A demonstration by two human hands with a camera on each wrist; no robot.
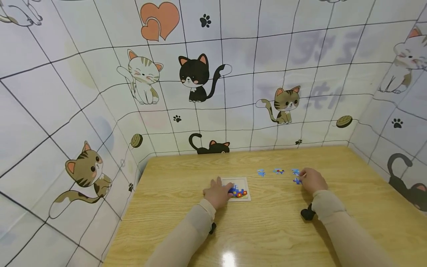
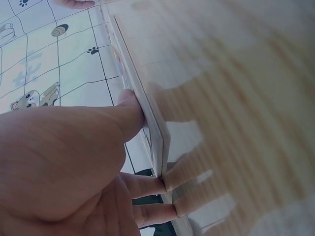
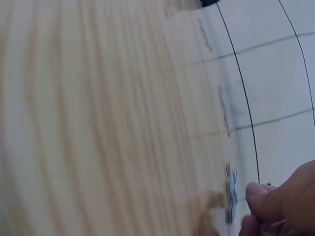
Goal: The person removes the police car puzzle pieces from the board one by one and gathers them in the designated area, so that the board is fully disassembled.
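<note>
A square puzzle board (image 1: 246, 181) with a pale border lies on the table, showing a blue train picture with red and yellow wheels. My left hand (image 1: 217, 194) rests at its left side. The left thumb (image 2: 129, 110) presses on the board's face, while straight fingers (image 2: 147, 186) touch the table past its edge. At the right, my right hand (image 1: 313, 180) hovers with bent fingers beside two blue puzzle pieces, an upper piece (image 1: 295, 171) and a lower piece (image 1: 297, 181). In the right wrist view, the right thumb (image 3: 263, 201) shows a small gap from these pieces.
Farther left in the same row lie a blue piece with red and yellow (image 1: 278, 171) and another blue piece (image 1: 261, 172). The wooden table (image 1: 267, 230) meets a cat-patterned wall covering (image 1: 240, 122) at the back and sides. A black wrist device (image 1: 307, 213) sits under the right sleeve.
</note>
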